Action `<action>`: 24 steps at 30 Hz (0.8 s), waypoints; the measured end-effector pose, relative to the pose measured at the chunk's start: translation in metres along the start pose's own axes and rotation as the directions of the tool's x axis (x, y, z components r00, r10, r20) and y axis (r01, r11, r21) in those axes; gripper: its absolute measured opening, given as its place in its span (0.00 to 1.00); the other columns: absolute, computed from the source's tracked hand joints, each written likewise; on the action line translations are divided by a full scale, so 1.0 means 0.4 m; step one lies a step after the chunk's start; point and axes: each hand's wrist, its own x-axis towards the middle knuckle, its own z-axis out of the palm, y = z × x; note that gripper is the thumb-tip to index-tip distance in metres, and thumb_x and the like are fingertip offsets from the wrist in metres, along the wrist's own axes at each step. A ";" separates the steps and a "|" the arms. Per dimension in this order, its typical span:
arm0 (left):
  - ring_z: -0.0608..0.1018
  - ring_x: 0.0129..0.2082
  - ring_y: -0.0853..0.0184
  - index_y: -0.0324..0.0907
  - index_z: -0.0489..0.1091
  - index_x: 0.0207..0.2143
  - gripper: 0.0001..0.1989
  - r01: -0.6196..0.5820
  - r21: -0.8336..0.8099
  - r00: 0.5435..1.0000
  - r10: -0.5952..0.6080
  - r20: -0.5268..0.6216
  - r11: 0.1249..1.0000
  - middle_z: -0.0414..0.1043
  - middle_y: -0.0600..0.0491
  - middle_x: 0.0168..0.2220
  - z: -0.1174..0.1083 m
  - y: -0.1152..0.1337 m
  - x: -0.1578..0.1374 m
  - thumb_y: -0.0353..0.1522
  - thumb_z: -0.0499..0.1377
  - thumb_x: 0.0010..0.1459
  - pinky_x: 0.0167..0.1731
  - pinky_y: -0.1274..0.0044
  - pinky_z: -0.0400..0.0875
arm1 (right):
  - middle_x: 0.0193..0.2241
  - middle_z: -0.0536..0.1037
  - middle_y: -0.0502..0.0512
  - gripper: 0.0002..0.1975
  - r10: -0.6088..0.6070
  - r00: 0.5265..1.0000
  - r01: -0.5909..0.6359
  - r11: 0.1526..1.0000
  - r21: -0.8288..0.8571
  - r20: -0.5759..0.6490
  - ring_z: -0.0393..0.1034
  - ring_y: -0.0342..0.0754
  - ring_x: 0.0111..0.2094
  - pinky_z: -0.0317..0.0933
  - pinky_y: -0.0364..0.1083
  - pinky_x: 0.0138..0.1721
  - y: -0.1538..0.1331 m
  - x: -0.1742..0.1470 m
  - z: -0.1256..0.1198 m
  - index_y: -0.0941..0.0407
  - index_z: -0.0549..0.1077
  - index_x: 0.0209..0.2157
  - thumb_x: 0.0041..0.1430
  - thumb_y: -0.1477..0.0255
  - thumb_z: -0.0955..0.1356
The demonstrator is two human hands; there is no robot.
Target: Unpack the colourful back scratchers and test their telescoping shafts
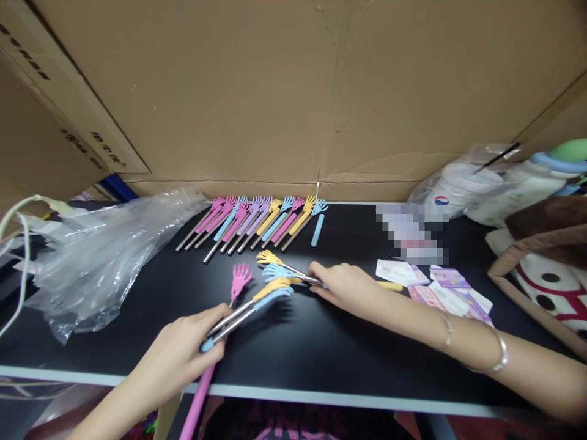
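Note:
My left hand [190, 342], above the front edge of the black table, is closed around telescopic back scratchers with hand-shaped heads, among them a yellow back scratcher [270, 287] and a blue back scratcher [279, 294]. A pink back scratcher [241, 281] also runs through or under this hand; its pink handle sticks out past the edge. Mid-table, my right hand [339, 282] grips metal shafts of another yellow back scratcher [270, 258] and a blue one [274, 272], heads pointing left. My right fingers partly hide those shafts.
Behind my hands lies a row of back scratchers [257, 223] in several colours. A clear plastic bag [114, 250] covers the left side. Cards [452, 287], a wrapped cup [463, 183] and a brown-rimmed bag [509, 256] occupy the right. Cardboard [275, 91] walls the back.

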 end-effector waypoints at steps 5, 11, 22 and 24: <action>0.78 0.32 0.64 0.49 0.63 0.41 0.10 0.169 0.051 0.985 -0.166 -0.042 0.984 0.75 0.57 0.35 0.001 -0.029 -0.003 0.35 0.46 0.60 0.29 0.78 0.64 | 0.35 0.75 0.56 0.09 -0.096 0.989 0.090 0.995 -0.052 -0.112 0.73 0.49 0.32 0.53 0.44 0.26 -0.037 0.056 0.027 0.56 0.65 0.40 0.63 0.65 0.64; 0.78 0.33 0.64 0.49 0.64 0.46 0.13 0.200 0.149 0.967 -0.170 -0.189 0.968 0.74 0.55 0.41 -0.006 -0.041 0.015 0.38 0.46 0.63 0.27 0.78 0.64 | 0.38 0.73 0.56 0.11 -0.163 0.968 0.164 0.986 -0.010 -0.191 0.71 0.49 0.36 0.57 0.44 0.30 -0.006 0.077 0.035 0.56 0.67 0.43 0.63 0.64 0.63; 0.71 0.51 0.59 0.45 0.66 0.52 0.20 -0.113 0.150 0.938 0.155 -0.309 0.982 0.68 0.48 0.51 -0.021 -0.052 0.102 0.45 0.50 0.63 0.50 0.69 0.67 | 0.36 0.77 0.56 0.12 -0.023 0.953 0.095 0.969 0.229 -0.301 0.71 0.47 0.36 0.58 0.44 0.36 0.060 0.072 -0.014 0.56 0.71 0.42 0.66 0.69 0.59; 0.70 0.51 0.59 0.45 0.66 0.50 0.20 -0.175 0.200 0.923 0.231 -0.306 0.964 0.69 0.48 0.49 -0.036 -0.026 0.125 0.45 0.51 0.62 0.51 0.68 0.66 | 0.34 0.76 0.56 0.12 0.033 0.929 0.039 0.982 0.186 -0.368 0.69 0.46 0.32 0.56 0.43 0.31 0.061 0.063 -0.045 0.56 0.71 0.40 0.65 0.68 0.59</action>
